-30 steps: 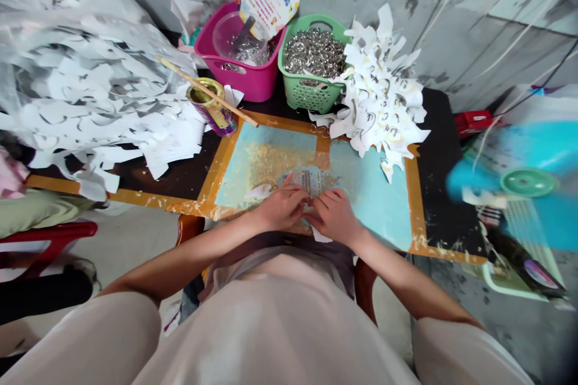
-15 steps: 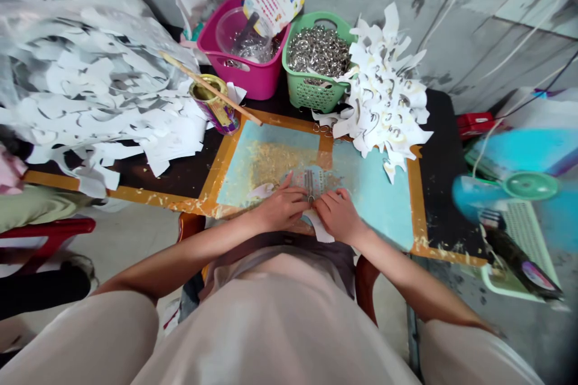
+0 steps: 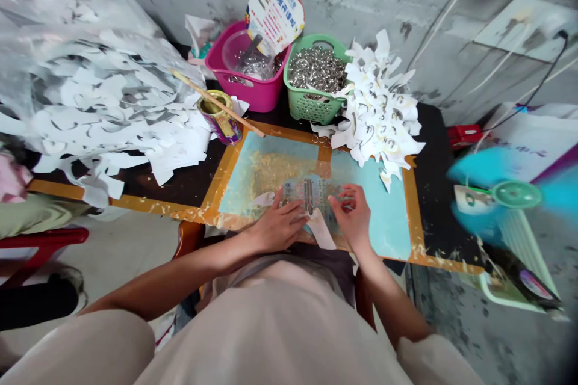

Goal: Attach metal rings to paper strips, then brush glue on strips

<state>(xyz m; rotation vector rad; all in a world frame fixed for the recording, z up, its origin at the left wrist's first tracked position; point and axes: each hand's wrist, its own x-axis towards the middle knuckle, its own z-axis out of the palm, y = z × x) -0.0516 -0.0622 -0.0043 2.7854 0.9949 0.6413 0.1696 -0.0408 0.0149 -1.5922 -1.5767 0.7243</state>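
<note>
My left hand [image 3: 280,224] lies with its fingers stretched out at the left edge of a clear printed sheet [image 3: 321,187] on the light-blue work surface. Beside its fingertips a white paper strip [image 3: 323,233] slants towards the table's front edge. A small metal ring [image 3: 310,210] shows at the strip's upper end. To the right of the strip, my right hand [image 3: 354,218] is apart from it, fingers loosely curled and spread, with nothing visible in them. Left of the sheet lies a small white scrap [image 3: 263,199].
At the back stand a pink basket [image 3: 253,93] and a green basket [image 3: 311,105] of metal rings. A stick [image 3: 217,101] rests across an open can [image 3: 221,126]. Cut paper pieces pile up left [image 3: 112,126] and right [image 3: 383,114]. A blue fan [image 3: 517,194] spins at the right.
My right hand has let go of the paper strip and moved right, its fingers opening. My left hand has flattened and shifted slightly. The camera view has tilted up a little.
</note>
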